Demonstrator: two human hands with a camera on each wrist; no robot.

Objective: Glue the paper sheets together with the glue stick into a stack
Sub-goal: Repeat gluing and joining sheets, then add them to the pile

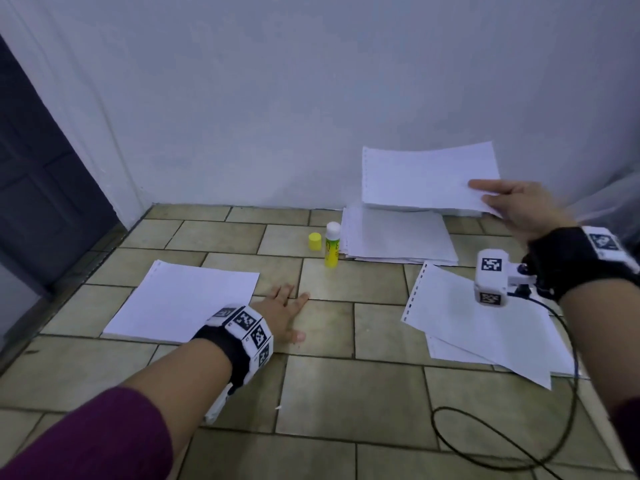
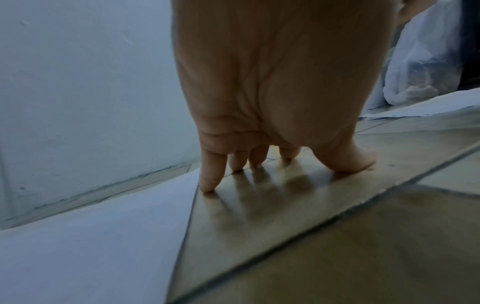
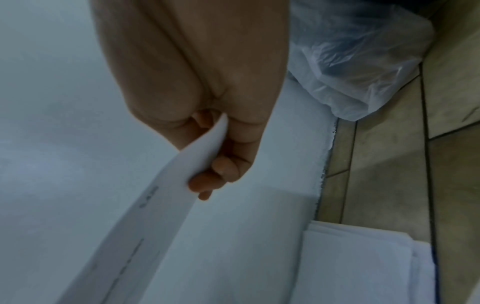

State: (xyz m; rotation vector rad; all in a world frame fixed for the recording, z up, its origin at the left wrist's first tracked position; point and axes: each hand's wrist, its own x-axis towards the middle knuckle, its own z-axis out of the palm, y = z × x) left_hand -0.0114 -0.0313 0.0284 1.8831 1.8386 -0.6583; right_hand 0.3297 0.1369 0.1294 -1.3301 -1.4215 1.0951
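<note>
A single sheet is pinched at its edge by the right hand, raised above the paper pile by the wall. The left hand is spread flat, fingers pressed on the tiled floor beside a lying sheet. The uncapped glue stick stands between them, its cap alongside.

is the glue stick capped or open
Open. The glue stick stands upright with its white tip bare, and its yellow cap sits apart on the floor beside it.
</note>
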